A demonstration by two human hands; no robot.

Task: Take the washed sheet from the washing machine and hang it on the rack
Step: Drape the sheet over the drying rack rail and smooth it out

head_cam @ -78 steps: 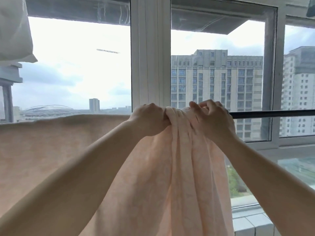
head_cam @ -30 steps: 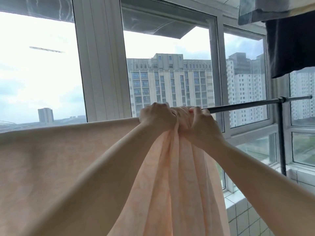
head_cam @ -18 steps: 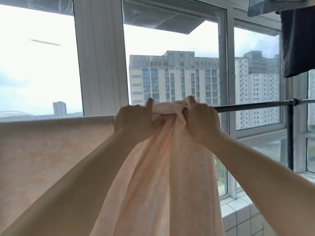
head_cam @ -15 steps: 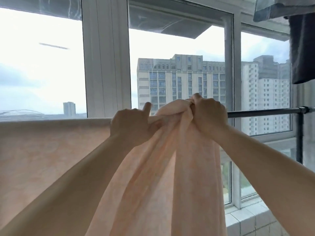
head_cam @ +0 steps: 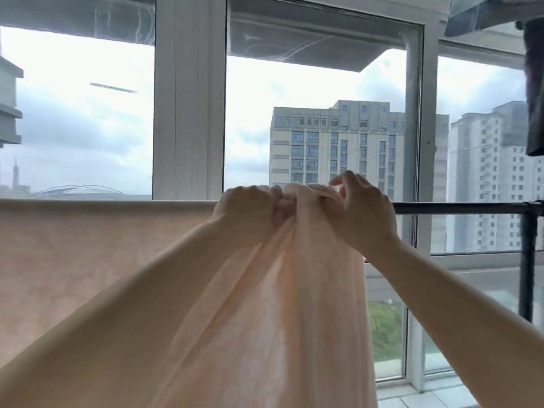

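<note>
View from a head cam, looking at a window w/ tower blocks beyond. At 9 o'clock, a peach sheet [head_cam: 88, 260] hangs flat and smooth over a horizontal rail, covering the left half of the view. Moving toward centre, the cloth gathers into a thick bunch of folds that drops straight down to 6 o'clock.

Just above centre, approx 12 o'clock of the bunch, two bare hands meet on top of it. The left hand [head_cam: 250, 210] is closed in a fist around the gathered cloth, knuckles up. Touching it on the 3 o'clock side, the right hand [head_cam: 362, 213] holds the bunch in its palm w/ thumb and forefinger raised and curled above the cloth; whether those two tips pinch anything I cannot tell.

At 3 o'clock, the dark rail of the rack [head_cam: 459, 208] runs bare to an upright post at the edge. Dark laundry [head_cam: 534, 92] hangs at 2 o'clock.

Progress, by my read: sheet is out of the machine and over the rail; left part is spread, the middle bunch is not. What's left is prob. drawing the folds rightward along the bare rail.
</note>
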